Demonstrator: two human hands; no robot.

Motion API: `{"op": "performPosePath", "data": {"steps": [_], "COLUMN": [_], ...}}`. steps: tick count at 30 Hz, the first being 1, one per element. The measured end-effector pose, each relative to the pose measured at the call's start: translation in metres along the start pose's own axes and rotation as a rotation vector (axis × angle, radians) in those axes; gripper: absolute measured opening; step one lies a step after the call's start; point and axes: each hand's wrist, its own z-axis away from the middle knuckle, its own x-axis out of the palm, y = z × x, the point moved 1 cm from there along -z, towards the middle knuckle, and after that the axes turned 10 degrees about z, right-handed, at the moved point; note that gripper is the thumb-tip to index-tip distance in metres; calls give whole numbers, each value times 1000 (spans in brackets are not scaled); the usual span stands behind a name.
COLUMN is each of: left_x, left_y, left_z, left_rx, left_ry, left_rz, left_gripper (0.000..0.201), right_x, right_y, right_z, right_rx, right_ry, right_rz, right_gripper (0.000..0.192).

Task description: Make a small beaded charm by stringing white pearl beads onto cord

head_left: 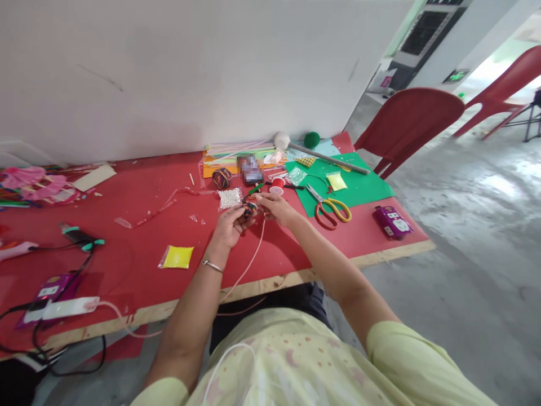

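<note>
Person's L hand (230, 225) has the dark multicolour bundle (250, 210), btwn both hands above the red tabletop (139, 248). R hand (274, 207) just beside, can't tell its grip; bundle's long axis unclear.

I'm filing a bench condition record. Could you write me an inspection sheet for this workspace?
Surface: red-covered table, wooden front edge exposed; green sheet towards the right.
Work things: multicoloured bundle in hand; multicoloured yarn ball, white bead packet and red thread spool nearby.
Clutter: scissors across the green sheet's edge; yellow packet and purple package apart.
Hands: left hand holds the bundle; right hand is beside it, grip unclear.
Cables: white power strip at left, black cable looping below; pink cord near the hands, ends unclear.
Surroundings: white wall behind; red chair beyond the right end.
</note>
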Motion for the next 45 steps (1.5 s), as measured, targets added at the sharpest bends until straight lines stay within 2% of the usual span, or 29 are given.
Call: {"op": "performPosePath", "data": {"steps": [4, 10, 16, 19, 24, 30, 37, 45], "left_x": [-1, -2, -2, -3, -3, -1, 3, 1], "left_y": [0, -1, 0, -1, -5, -6, -5, -9], "left_z": [-1, -2, 3, 2, -1, 2, 5, 2], "left_rx": [-25, -9, -25, -31, -22, -51, 81, 153], "left_ry": [28, 35, 23, 8, -11, -83, -57, -43], "left_rz": [-11, -48, -69, -45, -31, -57, -126, -195], "left_gripper": [29, 32, 36, 33, 30, 39, 46, 46], "right_x": [2, 3, -7, -17, -24, -15, -12, -9], "right_y": [4, 11, 6, -2, -17, -27, -27, -16], "right_z": [-1, 8, 0, -5, -5, -4, -2, -4], "right_rx": [-66, -96, -309, -391, -397, -411, -416, -420], "right_ry": [-40, -93, -142, -109, -1, 0, -4, -13], "right_rz": [-103, -21, 213, 354, 410, 437, 346, 196], "right_gripper": [47, 48, 40, 35, 37, 34, 28, 24]}}
